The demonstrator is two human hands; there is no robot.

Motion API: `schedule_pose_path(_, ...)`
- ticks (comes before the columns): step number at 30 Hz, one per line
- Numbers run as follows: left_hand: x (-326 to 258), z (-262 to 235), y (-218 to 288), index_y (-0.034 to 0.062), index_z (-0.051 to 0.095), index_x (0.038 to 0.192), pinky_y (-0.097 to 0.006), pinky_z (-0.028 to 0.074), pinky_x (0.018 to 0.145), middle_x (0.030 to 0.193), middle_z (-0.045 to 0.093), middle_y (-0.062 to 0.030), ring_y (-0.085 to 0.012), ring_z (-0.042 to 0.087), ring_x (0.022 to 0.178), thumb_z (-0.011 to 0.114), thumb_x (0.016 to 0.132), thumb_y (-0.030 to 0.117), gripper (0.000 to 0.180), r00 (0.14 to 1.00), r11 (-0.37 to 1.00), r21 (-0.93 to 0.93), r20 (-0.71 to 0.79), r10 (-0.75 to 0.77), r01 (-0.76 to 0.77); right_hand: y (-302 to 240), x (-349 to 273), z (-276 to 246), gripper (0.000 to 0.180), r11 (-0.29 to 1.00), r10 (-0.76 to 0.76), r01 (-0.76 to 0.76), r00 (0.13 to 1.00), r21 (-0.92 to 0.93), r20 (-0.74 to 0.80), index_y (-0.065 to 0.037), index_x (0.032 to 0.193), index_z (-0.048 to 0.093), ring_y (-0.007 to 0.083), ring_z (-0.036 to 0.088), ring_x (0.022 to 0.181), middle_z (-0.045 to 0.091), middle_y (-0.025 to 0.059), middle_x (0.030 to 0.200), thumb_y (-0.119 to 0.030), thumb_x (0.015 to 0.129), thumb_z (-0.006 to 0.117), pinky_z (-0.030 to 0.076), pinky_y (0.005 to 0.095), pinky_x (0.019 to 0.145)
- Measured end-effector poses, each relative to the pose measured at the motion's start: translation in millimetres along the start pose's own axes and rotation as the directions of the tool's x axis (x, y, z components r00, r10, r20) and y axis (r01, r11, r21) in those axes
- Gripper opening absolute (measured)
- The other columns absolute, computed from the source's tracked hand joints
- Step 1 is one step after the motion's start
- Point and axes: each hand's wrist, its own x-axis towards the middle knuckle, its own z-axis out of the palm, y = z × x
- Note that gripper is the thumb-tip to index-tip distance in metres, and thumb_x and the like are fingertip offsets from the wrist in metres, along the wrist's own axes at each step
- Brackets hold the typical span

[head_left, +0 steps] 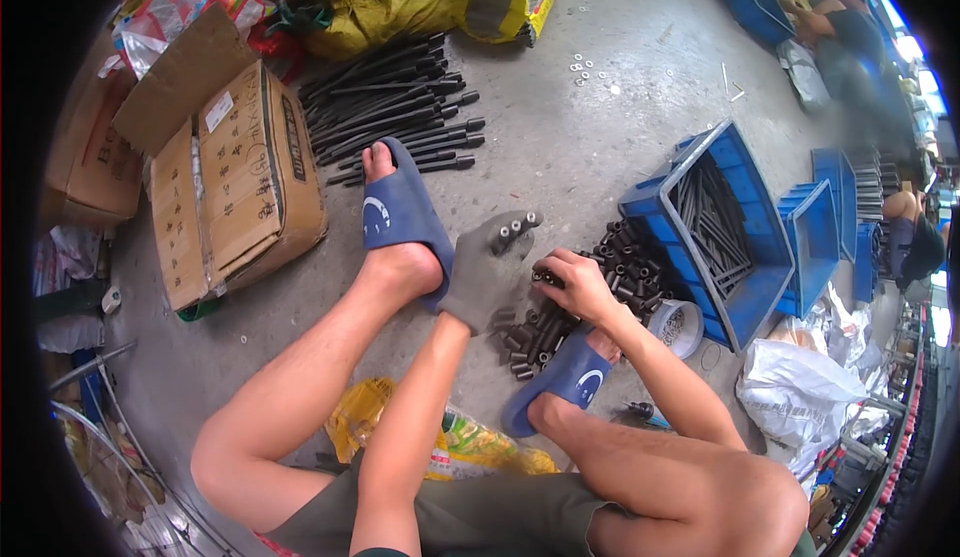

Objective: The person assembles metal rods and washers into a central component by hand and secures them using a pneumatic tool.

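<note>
My left hand (490,265), in a grey glove, is closed around short dark pieces. Three pale ring-shaped ends (515,226) show along its fingers. Just to its right, my bare right hand (577,285) has thumb and fingers pinched on short black sleeves (546,278), partly hidden by the fingers. Below and behind both hands a pile of loose black sleeves (545,332) lies on the floor, between my sandalled feet. A white tub (697,329) of small metal rings or nuts stands right of the pile.
A blue bin (765,302) of dark rods stands at the right, with more blue bins (808,247) beyond. Black rods (380,107) with thicker ends lie near an open cardboard box (235,187). Pale rings (580,65) are scattered farther off. Other people sit at far right.
</note>
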Motion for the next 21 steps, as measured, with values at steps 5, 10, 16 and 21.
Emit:
schedule_pose_path(5,-1,-1,6,0.0013,0.077,0.122,-0.031,0.057,0.096,0.117,0.08,-0.0092,-0.012,0.072,0.108,0.073,0.097,0.001,0.026,0.997,0.998,0.025,0.06,-0.057,0.056,-28,9,-43,0.029,0.989,0.083,-0.045,0.961,0.144,-0.265,-0.005,0.104,0.076,0.0284,0.07,0.08,0.068,0.0115,0.091,-0.009,0.079,0.089,0.057,0.0356,0.069)
schedule_pose_path(10,2,-3,-1,0.0019,0.077,0.124,-0.03,0.058,0.094,0.118,0.081,-0.0083,-0.012,0.072,0.108,0.073,0.098,0.001,0.027,0.995,0.999,0.045,0.091,-0.028,0.024,-72,27,-101,0.024,0.976,0.083,0.005,0.916,0.217,-0.393,-0.001,0.103,0.076,0.0145,0.07,0.07,0.069,0.007,0.088,-0.004,0.083,0.088,0.054,0.0286,0.063)
schedule_pose_path(16,7,6,2,0.003,0.077,0.126,-0.03,0.059,0.089,0.116,0.081,-0.0109,-0.012,0.073,0.104,0.071,0.094,-0.005,0.033,0.989,0.997,0.072,0.147,-0.002,-0.009,-90,42,-128,0.027,0.992,-0.036,0.077,0.935,0.104,-0.352,-0.003,0.108,0.076,0.0225,0.072,0.077,0.07,0.0091,0.095,-0.005,0.083,0.087,0.057,0.0323,0.068)
schedule_pose_path(21,11,-2,8,0.0047,0.076,0.127,-0.032,0.06,0.086,0.113,0.081,-0.0129,-0.0146,0.075,0.1,0.071,0.09,-0.007,0.039,0.958,0.963,0.263,0.286,-0.03,-0.049,-96,47,-140,0.027,0.986,-0.156,0.163,0.966,0.016,-0.206,-0.005,0.109,0.075,0.0323,0.072,0.082,0.071,0.0121,0.098,-0.005,0.084,0.084,0.059,0.0391,0.072)
